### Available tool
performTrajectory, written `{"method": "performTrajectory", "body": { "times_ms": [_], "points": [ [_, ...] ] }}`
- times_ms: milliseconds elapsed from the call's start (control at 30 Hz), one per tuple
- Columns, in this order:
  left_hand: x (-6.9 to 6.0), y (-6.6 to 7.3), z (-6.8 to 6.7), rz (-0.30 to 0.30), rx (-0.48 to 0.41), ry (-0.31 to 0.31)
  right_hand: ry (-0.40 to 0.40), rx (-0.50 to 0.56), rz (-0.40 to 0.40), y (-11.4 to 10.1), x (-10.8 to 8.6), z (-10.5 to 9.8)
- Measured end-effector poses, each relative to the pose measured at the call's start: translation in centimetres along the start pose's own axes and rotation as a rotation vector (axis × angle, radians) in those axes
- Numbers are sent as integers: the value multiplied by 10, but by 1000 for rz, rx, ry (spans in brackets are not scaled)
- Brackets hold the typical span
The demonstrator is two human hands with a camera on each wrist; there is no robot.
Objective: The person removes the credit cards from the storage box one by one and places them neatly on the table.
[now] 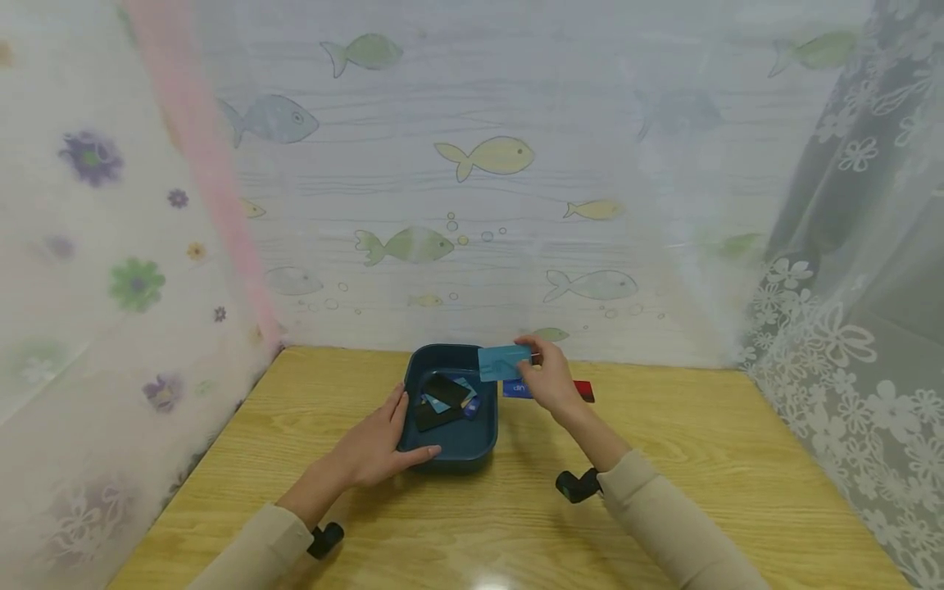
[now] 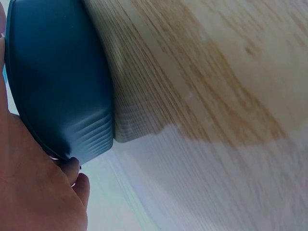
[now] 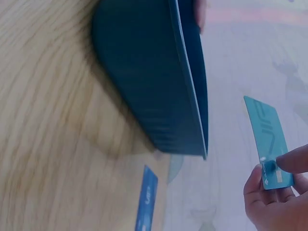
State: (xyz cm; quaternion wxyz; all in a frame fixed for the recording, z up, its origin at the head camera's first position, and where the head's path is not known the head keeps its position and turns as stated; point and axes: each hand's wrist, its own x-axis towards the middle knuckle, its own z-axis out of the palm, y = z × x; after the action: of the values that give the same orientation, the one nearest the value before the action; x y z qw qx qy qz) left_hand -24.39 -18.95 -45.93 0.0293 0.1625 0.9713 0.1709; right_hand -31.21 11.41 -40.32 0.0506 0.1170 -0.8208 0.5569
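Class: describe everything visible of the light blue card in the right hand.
The light blue card is a thin, flat, seemingly plastic rectangle with darker letters that look like VIP and small pale marks near one end. The right hand pinches that end; nothing else is seen touching it. It is held up, long side roughly level, near the dark teal bin's far right corner.

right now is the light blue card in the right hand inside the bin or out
Out: the right hand pinches the light blue card, and the right wrist view shows it apart from the bin.

Head view forward and down, wrist views close, seemingly from opposite sides, sharing bin point(image 1: 456, 465)
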Motion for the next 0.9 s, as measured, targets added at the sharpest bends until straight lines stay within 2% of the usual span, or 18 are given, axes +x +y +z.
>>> {"method": "performTrajectory", "body": {
  "times_ms": [167, 533, 900],
  "points": [
    [0, 0, 1, 2, 3, -4, 1, 19, 37, 8, 1, -15],
    [2, 1, -2, 1, 3, 8, 40, 15, 59, 26, 5, -51],
    [1, -1, 4, 12, -1, 18, 34, -18, 74, 35, -1, -75]
  ]
}}
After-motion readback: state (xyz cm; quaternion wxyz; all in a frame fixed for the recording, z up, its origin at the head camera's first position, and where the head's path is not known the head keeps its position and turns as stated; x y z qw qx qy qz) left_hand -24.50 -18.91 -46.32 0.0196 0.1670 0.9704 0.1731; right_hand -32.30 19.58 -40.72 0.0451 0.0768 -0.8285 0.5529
